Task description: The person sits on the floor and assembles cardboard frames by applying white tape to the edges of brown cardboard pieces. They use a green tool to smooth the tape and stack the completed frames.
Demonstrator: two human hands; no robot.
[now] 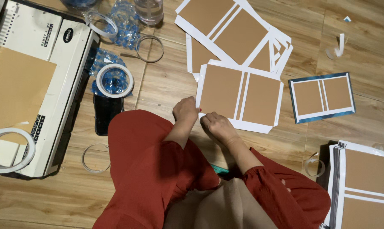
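Wooden floor serving as the work surface, seen from above; the person sits on it in a red garment, so that every item lies within arm's reach. At far left, a white binding machine with a sheet of brown card resting on its top and a roll of tape on its near corner. At lower right, a stack of finished covers, squared up and set apart from the unworked pieces. At top centre, a loose fan of white sheets with brown panels, overlapping one another. Directly before the person, the cover in hand: a white sheet bearing two large brown boards and a narrow spine strip between them, lying flat on the floor so that its edge can be pressed down. To its right, well apart, a smaller blue-bordered cover. Left of centre, a second roll of tape on blue plastic wrapping, just above a dark phone. Left hand: fingers drawn narrow, tips touching the lower left corner of the cover in hand. Right hand: also narrowed, fingertips at the same lower edge, just beside the left; whether it pinches anything cannot be told.
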